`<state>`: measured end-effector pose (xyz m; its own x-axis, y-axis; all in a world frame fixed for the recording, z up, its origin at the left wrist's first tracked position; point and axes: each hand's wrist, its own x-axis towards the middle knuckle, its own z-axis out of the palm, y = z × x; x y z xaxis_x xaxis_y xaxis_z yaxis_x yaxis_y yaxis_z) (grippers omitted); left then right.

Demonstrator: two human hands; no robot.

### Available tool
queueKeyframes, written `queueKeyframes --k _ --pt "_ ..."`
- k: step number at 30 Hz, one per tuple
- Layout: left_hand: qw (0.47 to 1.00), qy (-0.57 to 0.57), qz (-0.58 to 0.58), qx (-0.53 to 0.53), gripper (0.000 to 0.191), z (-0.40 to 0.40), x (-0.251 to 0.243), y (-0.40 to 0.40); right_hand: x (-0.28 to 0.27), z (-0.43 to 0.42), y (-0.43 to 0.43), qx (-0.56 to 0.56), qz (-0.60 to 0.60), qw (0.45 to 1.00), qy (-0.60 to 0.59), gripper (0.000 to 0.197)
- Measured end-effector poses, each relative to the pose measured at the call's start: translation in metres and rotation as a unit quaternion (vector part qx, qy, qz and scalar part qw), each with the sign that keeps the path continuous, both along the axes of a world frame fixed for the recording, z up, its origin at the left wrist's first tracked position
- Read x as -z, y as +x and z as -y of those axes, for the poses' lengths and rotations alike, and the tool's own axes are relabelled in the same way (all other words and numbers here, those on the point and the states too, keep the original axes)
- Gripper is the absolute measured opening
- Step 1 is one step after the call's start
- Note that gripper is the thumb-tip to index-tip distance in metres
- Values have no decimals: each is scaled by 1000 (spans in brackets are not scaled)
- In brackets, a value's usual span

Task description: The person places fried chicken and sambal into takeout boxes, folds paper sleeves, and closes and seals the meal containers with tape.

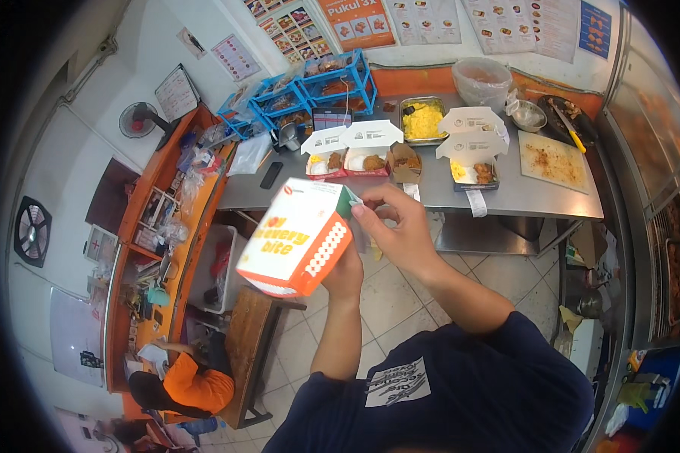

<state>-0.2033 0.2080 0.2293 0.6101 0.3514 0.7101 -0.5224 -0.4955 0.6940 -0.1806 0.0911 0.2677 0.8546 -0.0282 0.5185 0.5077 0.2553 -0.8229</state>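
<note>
A printed cardboard food box [294, 238] in white, orange and red is held tilted above the floor, in front of the steel table. My left hand [347, 272] grips it from behind and below, its fingers mostly hidden by the box. At the upper right corner, the thumb and fingers of my right hand [399, 226] pinch a green side flap [347, 205]. Beyond the box, two open red meal boxes [368, 164] hold rice and fried chicken. Beside them sits a brown paper food tray [406, 163]. Farther right stands an open dark blue meal box [476, 175] with chicken and yellow food.
The steel table [521, 203] bears a metal pan [424, 141] of yellow food, a phone [271, 175], a stained cutting board [552, 161] and a yellow-handled knife [569, 127]. Blue racks [331, 85] stand behind. A person in orange [198, 382] sits at the left counter, by a wooden bench [252, 351].
</note>
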Motion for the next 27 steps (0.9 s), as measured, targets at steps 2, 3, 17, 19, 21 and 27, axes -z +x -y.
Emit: queueKeyframes --k 2,3,17,19,21,27 --pt "999 -8 -43 -9 35 6 -12 -6 2 1 2 3 -5 1000 -8 14" --pt "998 -3 -52 -25 36 3 -14 -4 4 0 5 -2 16 1000 3 14" --pt "993 -101 63 -12 48 -2 -13 -24 -13 7 -13 91 165 975 -119 9" --pt "996 -84 -3 -5 45 -11 -17 -27 -16 6 -15 40 113 989 -86 9" --pt "994 18 -88 -68 49 -21 -12 -29 -17 7 -17 36 115 988 -91 9" --pt "977 67 -115 -164 45 -39 4 -13 -15 3 -18 38 137 983 -120 7"
